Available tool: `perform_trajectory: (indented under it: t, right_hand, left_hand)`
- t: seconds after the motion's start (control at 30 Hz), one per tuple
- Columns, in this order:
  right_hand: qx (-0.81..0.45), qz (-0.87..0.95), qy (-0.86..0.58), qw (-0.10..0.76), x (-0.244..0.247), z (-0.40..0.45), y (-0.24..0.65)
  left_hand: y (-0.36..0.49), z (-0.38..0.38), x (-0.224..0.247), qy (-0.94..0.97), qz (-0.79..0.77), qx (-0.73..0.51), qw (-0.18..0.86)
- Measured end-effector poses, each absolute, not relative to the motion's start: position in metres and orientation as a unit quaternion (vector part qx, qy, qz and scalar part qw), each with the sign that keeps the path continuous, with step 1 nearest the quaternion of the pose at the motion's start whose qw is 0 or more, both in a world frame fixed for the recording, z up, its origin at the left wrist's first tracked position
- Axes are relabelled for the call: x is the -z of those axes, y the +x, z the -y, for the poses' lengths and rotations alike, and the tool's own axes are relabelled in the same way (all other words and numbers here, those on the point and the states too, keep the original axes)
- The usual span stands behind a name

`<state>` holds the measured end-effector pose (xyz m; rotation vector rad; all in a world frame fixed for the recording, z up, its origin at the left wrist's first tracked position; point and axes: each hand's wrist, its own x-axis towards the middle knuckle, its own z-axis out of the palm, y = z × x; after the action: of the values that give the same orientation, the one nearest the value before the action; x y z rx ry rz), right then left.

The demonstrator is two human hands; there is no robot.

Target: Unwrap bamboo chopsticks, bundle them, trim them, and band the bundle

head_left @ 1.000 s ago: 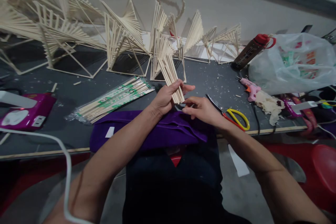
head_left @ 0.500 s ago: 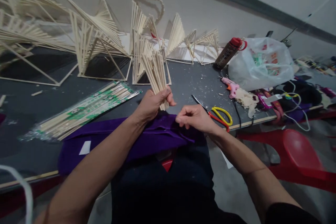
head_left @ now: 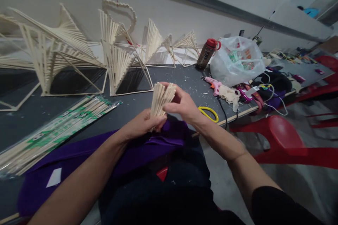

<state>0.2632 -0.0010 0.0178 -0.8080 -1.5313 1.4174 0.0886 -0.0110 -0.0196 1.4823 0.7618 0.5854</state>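
A bundle of wooden sticks (head_left: 161, 99) stands roughly upright between my hands, over the table's front edge. My left hand (head_left: 148, 123) is wrapped round its lower end. Higher up, my right hand (head_left: 182, 103) grips the same bundle from the right, with the thumb in front and the other fingers partly hidden behind it. Purple cloth (head_left: 169, 135) lies below both hands. Beside my right wrist show the yellow handles (head_left: 210, 112) of scissors, whose blades are hidden by my arm. A plastic pack of more sticks (head_left: 66, 123) rests on the table to the left.
Stick sculptures (head_left: 124, 63) line the back of the table (head_left: 169, 77). To the right stand a red-capped bottle (head_left: 206, 55) and a plastic bag (head_left: 237, 63); a pink glue gun (head_left: 214, 86) with a cord lies nearer. A red chair (head_left: 286, 133) is at the front right.
My right hand has come up from beside the bundle and closed on its upper part. The sticks look lower and more foreshortened. The view has swung to the right.
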Motion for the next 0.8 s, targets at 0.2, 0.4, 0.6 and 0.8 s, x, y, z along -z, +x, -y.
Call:
perform_trajectory:
  t: [0.2,0.4,0.6,0.8]
  right_hand:
    - [-0.735,0.441,-0.249,0.450,-0.017,-0.024,0.217]
    - [-0.762,0.400,-0.249,0.444,-0.022,-0.030,0.205]
    - [-0.777,0.404,-0.186,0.446,-0.019,-0.026,0.199]
    - [-0.730,0.494,-0.211,0.422,-0.027,-0.026,0.216]
  left_hand:
    - [0.089,0.008,0.018,0.632,-0.354,-0.243,0.645]
    - [0.085,0.006,0.016,0.559,-0.375,-0.253,0.695]
    - [0.085,0.006,0.018,0.539,-0.356,-0.269,0.715]
    - [0.088,0.011,0.024,0.529,-0.335,-0.278,0.728]
